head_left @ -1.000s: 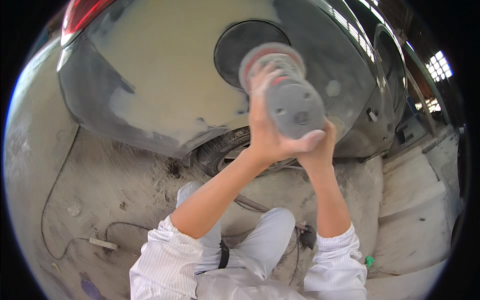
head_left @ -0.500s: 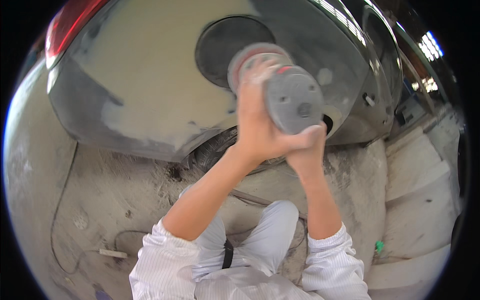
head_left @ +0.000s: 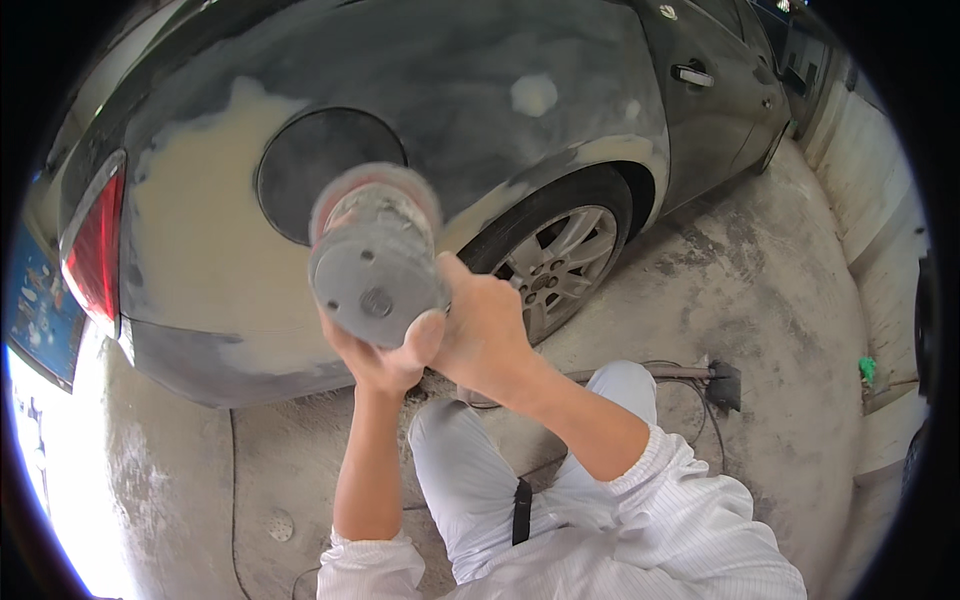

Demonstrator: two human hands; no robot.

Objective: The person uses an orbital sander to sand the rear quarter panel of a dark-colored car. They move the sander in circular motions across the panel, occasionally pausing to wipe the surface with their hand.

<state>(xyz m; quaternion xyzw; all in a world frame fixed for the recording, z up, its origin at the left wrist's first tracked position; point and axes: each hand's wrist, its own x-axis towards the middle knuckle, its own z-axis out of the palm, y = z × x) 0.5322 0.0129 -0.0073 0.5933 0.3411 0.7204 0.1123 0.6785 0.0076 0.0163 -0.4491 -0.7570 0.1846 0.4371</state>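
Both hands grip a grey, round-bodied power sander [head_left: 385, 262] with a red-edged pad. My left hand [head_left: 374, 366] is closed under the near end, its thumb up by the casing. Wrapped against the right side is my right hand [head_left: 488, 326]; the sander hides some of its fingers. The pad is at the lower right of the round fuel flap [head_left: 318, 155], over the dark rear side panel [head_left: 460, 90] of a car. Whether the pad touches the panel, I cannot tell. A beige filler patch [head_left: 195, 215] spreads left of and below the flap.
A red tail light [head_left: 95, 245] borders the panel on the left, and a spoked wheel [head_left: 555, 265] stands to its right. Cables and a hose [head_left: 670, 372] run over the dusty floor past my knees. A wall [head_left: 880, 210] lies at the far right.
The view has swung, bringing the wheel and door into sight. Against the car, the sander sits at the flap's lower right, still in both hands. My forearms now slant leftward.
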